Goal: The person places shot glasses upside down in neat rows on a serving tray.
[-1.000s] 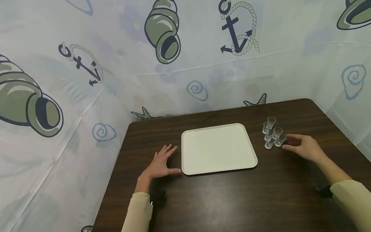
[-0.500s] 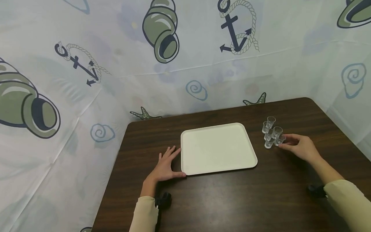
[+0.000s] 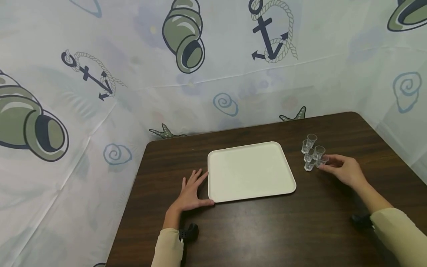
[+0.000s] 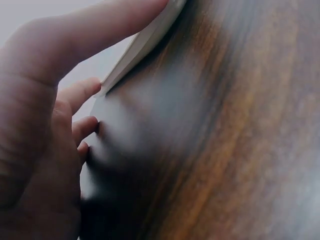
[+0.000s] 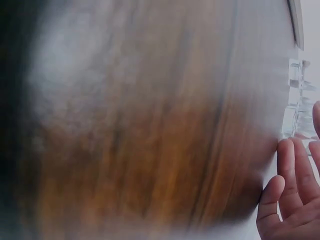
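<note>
Hands first: your left hand (image 3: 189, 194), left of centre, has its fingers spread wide with nothing in its grasp. Thumb touches the lower left corner of the white tray (image 3: 250, 172); index fingertip meets its left edge. Your right hand (image 3: 348, 170), right of centre, has thumb and fingers drawn close, pinching a small clear glass (image 3: 322, 160); how firmly, you cannot tell. Pale sleeves (image 3: 168, 244) enter at the bottom and lower right of the frame, a black device (image 3: 189, 232) at each wrist.

Dark wood-grain desk (image 3: 253, 230) fills the lower middle, light glinting below the tray. Tray lies flat at mid-frame, rounded corners, slightly tilted in view. Just beyond your right fingertips, five more glasses (image 3: 309, 165) stand upright in a tight cluster, well right of the tray.

Behind the far edge hangs a pale printed cloth (image 3: 200, 87): green shell (image 3: 185, 37) upper centre, anchor with rope (image 3: 265, 37) to its right, starfish low along the desk.
</note>
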`<state>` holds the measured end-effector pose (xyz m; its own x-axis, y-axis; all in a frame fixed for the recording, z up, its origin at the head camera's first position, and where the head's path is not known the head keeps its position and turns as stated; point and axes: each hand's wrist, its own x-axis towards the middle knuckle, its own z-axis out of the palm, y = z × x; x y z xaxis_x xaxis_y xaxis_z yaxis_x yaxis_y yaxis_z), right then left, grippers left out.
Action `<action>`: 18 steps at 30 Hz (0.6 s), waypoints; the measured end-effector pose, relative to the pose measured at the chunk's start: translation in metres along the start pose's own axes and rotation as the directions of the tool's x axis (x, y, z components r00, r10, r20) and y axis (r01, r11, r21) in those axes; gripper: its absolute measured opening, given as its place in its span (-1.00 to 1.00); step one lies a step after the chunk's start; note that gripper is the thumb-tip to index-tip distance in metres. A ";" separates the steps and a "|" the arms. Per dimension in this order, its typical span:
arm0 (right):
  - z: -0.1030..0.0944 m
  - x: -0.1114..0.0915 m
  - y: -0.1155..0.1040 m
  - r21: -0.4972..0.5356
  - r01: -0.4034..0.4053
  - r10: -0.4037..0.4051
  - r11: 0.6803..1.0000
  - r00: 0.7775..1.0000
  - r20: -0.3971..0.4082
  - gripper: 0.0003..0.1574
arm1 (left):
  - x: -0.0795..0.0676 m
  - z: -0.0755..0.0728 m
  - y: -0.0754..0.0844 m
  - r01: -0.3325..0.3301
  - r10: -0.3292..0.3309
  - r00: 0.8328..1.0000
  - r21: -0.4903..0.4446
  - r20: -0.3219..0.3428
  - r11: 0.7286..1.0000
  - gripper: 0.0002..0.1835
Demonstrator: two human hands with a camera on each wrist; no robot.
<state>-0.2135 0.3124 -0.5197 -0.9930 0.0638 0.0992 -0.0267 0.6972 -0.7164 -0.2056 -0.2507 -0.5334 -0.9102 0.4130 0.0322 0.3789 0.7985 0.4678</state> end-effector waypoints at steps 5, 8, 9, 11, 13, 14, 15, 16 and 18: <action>0.002 -0.001 -0.001 0.000 0.008 -0.008 1.000 1.000 -0.012 -0.30 | -0.002 -0.001 0.000 0.009 -0.009 1.000 -0.008 0.003 1.000 0.20; 0.002 -0.001 -0.001 0.006 0.005 -0.005 1.000 1.000 -0.013 -0.32 | -0.001 -0.001 0.000 0.005 -0.005 1.000 -0.010 -0.006 1.000 0.20; 0.002 -0.002 -0.001 0.008 0.002 -0.002 1.000 1.000 -0.013 -0.32 | -0.001 -0.001 0.000 0.004 -0.004 1.000 -0.009 -0.009 1.000 0.20; 0.001 -0.003 -0.001 0.014 -0.002 0.002 1.000 1.000 -0.010 -0.31 | -0.001 -0.001 0.000 0.006 -0.006 1.000 -0.008 -0.014 1.000 0.21; 0.000 -0.005 -0.001 0.028 -0.006 0.006 1.000 1.000 -0.003 -0.31 | -0.001 0.000 -0.001 0.006 -0.007 1.000 -0.006 -0.018 1.000 0.21; -0.001 -0.006 -0.001 0.037 -0.008 0.008 0.999 1.000 -0.003 -0.32 | -0.001 0.001 -0.001 0.008 -0.008 1.000 -0.003 -0.017 1.000 0.21; -0.002 -0.008 -0.001 0.048 -0.010 0.010 0.999 1.000 -0.004 -0.32 | -0.001 0.001 -0.001 0.009 -0.009 1.000 0.000 -0.017 1.000 0.21; -0.004 -0.009 -0.001 0.063 -0.016 0.017 0.998 1.000 -0.004 -0.33 | -0.002 0.002 -0.001 0.009 -0.009 1.000 -0.001 -0.018 1.000 0.21; -0.007 -0.013 -0.001 0.095 -0.032 0.033 0.995 0.999 -0.005 -0.33 | -0.003 0.002 -0.001 0.009 -0.009 1.000 -0.003 -0.021 1.000 0.21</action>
<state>-0.2001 0.3160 -0.5155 -0.9928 0.0905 0.0789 -0.0053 0.6236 -0.7818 -0.2032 -0.2516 -0.5357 -0.9169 0.3964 0.0464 0.3701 0.8010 0.4706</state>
